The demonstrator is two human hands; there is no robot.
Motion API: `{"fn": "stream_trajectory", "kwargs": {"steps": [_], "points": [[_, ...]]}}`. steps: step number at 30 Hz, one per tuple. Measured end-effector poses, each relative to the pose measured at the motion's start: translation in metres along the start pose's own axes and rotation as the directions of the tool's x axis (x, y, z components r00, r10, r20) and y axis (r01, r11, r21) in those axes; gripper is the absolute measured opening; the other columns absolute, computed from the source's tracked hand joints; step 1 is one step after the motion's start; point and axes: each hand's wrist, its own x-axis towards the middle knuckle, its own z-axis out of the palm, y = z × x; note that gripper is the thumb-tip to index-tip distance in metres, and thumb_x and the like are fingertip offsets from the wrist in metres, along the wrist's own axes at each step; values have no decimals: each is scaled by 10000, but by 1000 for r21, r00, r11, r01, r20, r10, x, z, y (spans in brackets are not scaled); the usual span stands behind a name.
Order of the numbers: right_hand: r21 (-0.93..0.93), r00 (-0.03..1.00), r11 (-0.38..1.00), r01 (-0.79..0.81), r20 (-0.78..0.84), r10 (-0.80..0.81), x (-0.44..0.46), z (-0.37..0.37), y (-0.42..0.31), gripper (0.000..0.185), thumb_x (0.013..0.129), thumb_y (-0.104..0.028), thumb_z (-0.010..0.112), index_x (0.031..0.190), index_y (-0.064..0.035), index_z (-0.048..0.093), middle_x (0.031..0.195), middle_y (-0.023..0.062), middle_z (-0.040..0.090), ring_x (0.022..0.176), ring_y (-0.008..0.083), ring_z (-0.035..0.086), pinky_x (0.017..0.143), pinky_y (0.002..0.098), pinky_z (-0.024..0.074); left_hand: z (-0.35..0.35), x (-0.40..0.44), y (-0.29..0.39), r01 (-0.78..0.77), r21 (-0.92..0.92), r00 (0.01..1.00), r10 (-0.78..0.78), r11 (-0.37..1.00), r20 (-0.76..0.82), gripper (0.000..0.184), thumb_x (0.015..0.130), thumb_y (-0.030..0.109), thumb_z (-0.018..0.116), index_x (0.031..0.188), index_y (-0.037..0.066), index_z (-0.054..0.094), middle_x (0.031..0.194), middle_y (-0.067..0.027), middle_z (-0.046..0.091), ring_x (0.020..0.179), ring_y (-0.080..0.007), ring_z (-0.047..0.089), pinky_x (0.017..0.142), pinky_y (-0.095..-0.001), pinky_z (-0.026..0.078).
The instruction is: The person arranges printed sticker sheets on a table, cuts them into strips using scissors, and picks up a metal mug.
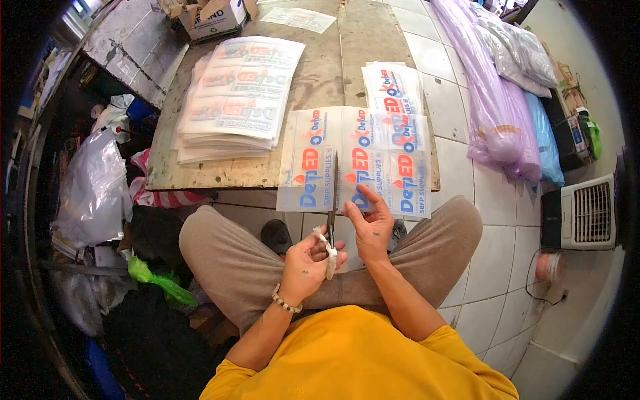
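Note:
My left hand (308,263) is closed on the handles of a pair of scissors (331,230), which are wrapped in white material. Their dark blades point away from me, along a gap between two printed columns of a translucent sheet (357,170). The sheet has red and blue "DepED" lettering and overhangs the table's near edge. My right hand (373,230) pinches its near edge between thumb and fingers, just right of the blades. Beyond the sheet's right part lies a smaller pile of printed pieces (393,83). A thick stack of similar sheets (243,97) sits to the left.
The worn wooden table (320,87) stands before my knees. On it are a cardboard box (212,19) and another sheet (298,19) at the far side. Purple plastic-wrapped rolls (493,113) and an air cooler (579,213) are on the right. Bags and plastic (97,187) clutter the left.

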Motion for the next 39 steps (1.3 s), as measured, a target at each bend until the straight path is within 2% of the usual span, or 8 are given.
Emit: {"fn": "stream_trajectory", "kwargs": {"steps": [13,19,22,25,28,31,34,39], "points": [[-71,999,997,3,32,0,-8,-2,-7,408,896,-45,714,1284,-1,595,980,49,675,790,77,633,683,226,543,0,14,2,-43,-36,999,43,998,0,795,821,1,771,1456,-107,305,1102,-187,675,943,-177,681,795,-275,582],[-76,999,997,16,29,-14,-9,-3,-8,413,897,-36,706,1288,5,582,1051,83,664,783,101,655,716,251,566,4,12,6,-27,-35,999,27,999,-19,711,823,5,770,1412,-90,383,1096,-175,676,946,-171,681,790,-265,583],[-109,995,993,-51,82,60,-18,-4,-16,425,897,-18,697,1299,17,564,1082,103,658,764,129,674,740,267,578,0,20,3,-91,56,996,91,994,-1,659,818,12,779,1373,-81,437,1083,-156,679,937,-157,679,778,-263,586],[-38,990,993,-108,84,111,-29,-4,-12,420,884,21,698,1287,8,585,1053,88,675,847,110,665,735,251,567,0,18,11,-75,23,996,76,997,-35,277,822,63,798,994,-59,618,999,-103,704,917,-104,658,769,-237,541],[30,991,993,-113,81,111,-30,-4,-11,418,884,28,694,1287,14,584,1023,93,684,846,112,675,733,240,555,2,19,11,-94,18,994,95,995,-50,265,817,73,806,959,-51,622,958,-90,710,873,-97,656,756,-228,536],[-62,996,998,-18,83,23,-28,-7,-4,424,898,-9,697,1302,16,569,1055,84,670,844,105,657,738,238,543,-2,24,6,-97,85,994,100,992,-36,620,800,20,803,1310,-112,476,1011,-96,687,866,-104,658,747,-233,555],[-97,996,995,-2,92,10,-28,-7,-14,421,898,-13,698,1300,16,575,1044,73,671,872,91,639,739,234,539,-9,29,5,-41,198,999,45,979,-11,668,808,31,800,1352,-118,441,1009,-89,682,873,-93,649,726,-226,543],[-75,995,997,-21,93,28,-29,-6,-17,420,900,-17,698,1301,16,577,1022,63,671,853,87,638,728,231,534,-6,26,6,-92,154,996,94,984,-7,466,817,63,801,1191,-87,567,969,-74,683,843,-95,649,707,-227,541]]}}
